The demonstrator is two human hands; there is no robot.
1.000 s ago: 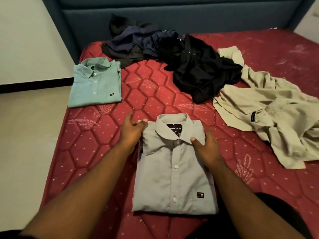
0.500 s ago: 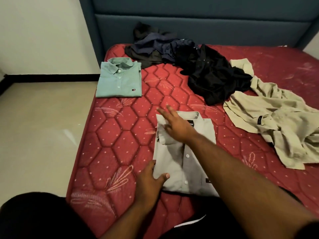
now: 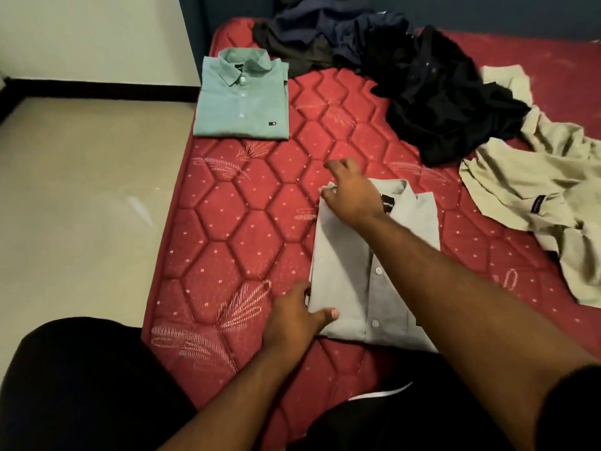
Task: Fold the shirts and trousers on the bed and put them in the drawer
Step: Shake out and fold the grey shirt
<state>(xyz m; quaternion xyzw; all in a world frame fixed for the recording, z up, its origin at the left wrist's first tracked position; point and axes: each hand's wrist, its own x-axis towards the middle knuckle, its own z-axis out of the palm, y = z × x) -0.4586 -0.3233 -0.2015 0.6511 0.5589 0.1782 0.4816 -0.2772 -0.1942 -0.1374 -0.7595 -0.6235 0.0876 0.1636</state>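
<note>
A folded grey shirt [image 3: 344, 271] lies buttons-up on the red mattress [image 3: 234, 222] in front of me. My left hand [image 3: 292, 320] grips its near left corner, thumb on top and fingers tucked out of sight at the edge. My right hand [image 3: 351, 193] reaches across the shirt and pinches its far left corner beside the collar. A folded green shirt [image 3: 242, 99] sits at the mattress's far left edge. Unfolded clothes lie behind: a black garment [image 3: 439, 99], a navy and dark pile [image 3: 325, 30], and a beige garment [image 3: 536, 196] to the right.
The mattress's left edge drops to a pale floor [image 3: 81, 206]. A dark blue headboard [image 3: 487, 11] runs along the back. My dark-clothed legs fill the lower left and bottom of the view. No drawer is in view.
Both hands left the collar. My left hand went to the shirt's near left corner and my right crossed to the far left corner. My view swung left and closer.
</note>
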